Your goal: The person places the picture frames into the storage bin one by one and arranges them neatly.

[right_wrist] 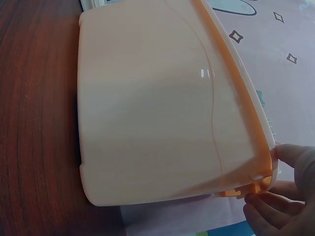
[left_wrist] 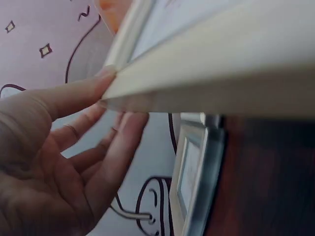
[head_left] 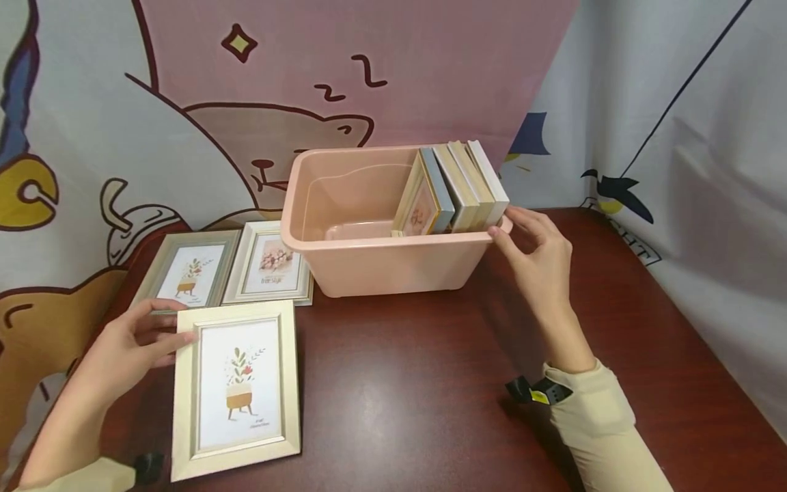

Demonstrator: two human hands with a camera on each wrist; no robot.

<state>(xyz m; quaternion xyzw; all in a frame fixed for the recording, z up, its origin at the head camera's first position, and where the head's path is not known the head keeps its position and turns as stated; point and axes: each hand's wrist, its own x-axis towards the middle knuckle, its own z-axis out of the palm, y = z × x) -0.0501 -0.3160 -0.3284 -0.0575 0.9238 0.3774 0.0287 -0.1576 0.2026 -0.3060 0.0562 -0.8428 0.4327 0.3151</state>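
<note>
My left hand (head_left: 126, 348) pinches a cream picture frame (head_left: 236, 389) near its upper left corner. In the left wrist view the thumb lies on the front of the frame (left_wrist: 211, 73) and fingers are behind it. The frame is tilted, its potted-plant print facing me. On the other side, my right hand (head_left: 544, 266) holds the right end of the rim of a pink plastic bin (head_left: 393, 270). The right wrist view shows thumb and fingers around that bin's (right_wrist: 147, 108) rim corner. Several picture frames (head_left: 458, 188) stand on edge in the bin's right part.
Two more picture frames lie left of the bin: a grey-green one (head_left: 197, 270) and a white one with a blossom print (head_left: 270, 263). The dark red-brown table (head_left: 393, 383) meets a cartoon-printed cloth (head_left: 430, 61) at the back.
</note>
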